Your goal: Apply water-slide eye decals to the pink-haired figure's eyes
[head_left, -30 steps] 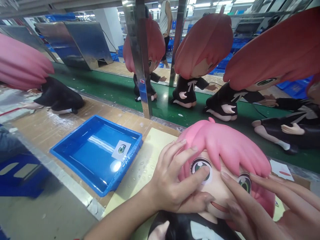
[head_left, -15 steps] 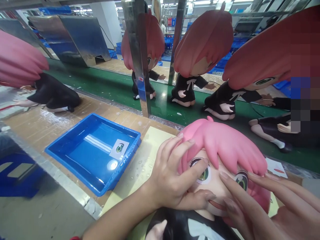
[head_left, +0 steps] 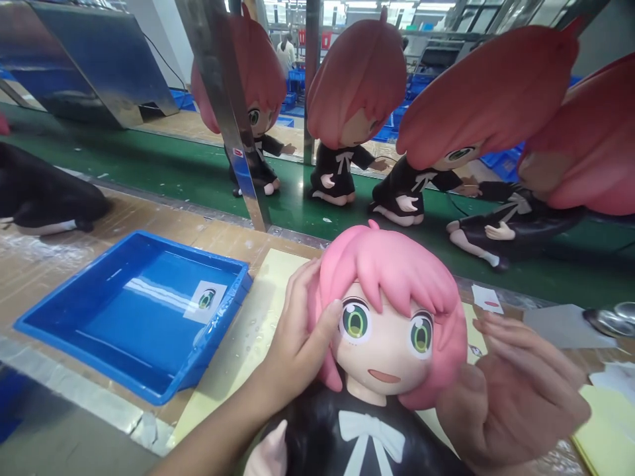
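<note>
Figure (head_left: 367, 357) with pink hair, a black dress and a pale bow fills the lower centre of the frame, its face toward the camera, both green eyes and the red mouth in plain sight. Just left of its face, the left hand (head_left: 297, 337) holds the head, fingers wrapped over the side hair and thumb pressed along the cheek beside one eye. At lower right, the right hand (head_left: 520, 390) is raised near the other side of the head, its fingers loosely bent and set apart from the thumb with a gap; whether it touches the hair I cannot tell.

A yellow sheet (head_left: 258, 317) dotted with droplets lies beneath the figure. Left of centre, a blue tray (head_left: 124, 317) rests on the surface (head_left: 218, 244), with a white eye-printed square (head_left: 205, 301) inside, toward its right end. A small white card (head_left: 489, 299) with a red shape lies right of the head. Across the upper frame, similar figures (head_left: 342, 99) line a green belt (head_left: 173, 168) behind a metal post (head_left: 218, 99).
</note>
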The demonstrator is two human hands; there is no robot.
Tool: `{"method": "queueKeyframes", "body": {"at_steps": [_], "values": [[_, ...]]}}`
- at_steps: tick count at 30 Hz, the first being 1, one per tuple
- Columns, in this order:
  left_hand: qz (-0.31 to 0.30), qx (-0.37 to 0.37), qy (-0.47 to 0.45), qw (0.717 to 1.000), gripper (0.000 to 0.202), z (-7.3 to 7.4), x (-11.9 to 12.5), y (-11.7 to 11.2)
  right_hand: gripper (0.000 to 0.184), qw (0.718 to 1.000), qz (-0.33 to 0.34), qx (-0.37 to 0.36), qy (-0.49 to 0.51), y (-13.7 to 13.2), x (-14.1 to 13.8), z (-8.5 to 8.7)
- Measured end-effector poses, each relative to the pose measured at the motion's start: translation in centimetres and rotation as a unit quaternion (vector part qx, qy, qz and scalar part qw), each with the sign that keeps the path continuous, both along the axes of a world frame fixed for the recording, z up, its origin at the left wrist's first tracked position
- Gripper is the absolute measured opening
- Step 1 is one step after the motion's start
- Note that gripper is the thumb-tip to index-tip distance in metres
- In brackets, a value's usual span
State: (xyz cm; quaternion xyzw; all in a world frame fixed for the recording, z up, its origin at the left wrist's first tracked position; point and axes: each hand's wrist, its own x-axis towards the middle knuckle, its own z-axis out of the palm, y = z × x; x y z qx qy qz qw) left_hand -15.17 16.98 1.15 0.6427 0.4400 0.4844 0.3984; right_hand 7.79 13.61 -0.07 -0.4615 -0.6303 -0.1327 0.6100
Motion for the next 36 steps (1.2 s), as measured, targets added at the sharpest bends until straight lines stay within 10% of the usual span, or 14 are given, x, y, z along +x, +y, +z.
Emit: {"method": "queueKeyframes", "body": {"at_steps": [13,36], "values": [[0.056,-0.084,-0.012,0.995,0.052,1.6,1.2,0.8,0.042,0.986,0.027,-0.069,0.149,0.7,-0.8,-0.6],[-0.015,-0.081,-0.006,0.997,0.064,1.5,0.1,0.7,0.047,0.982,0.038,-0.031,0.180,1.1,-0.3,-1.1]]}}
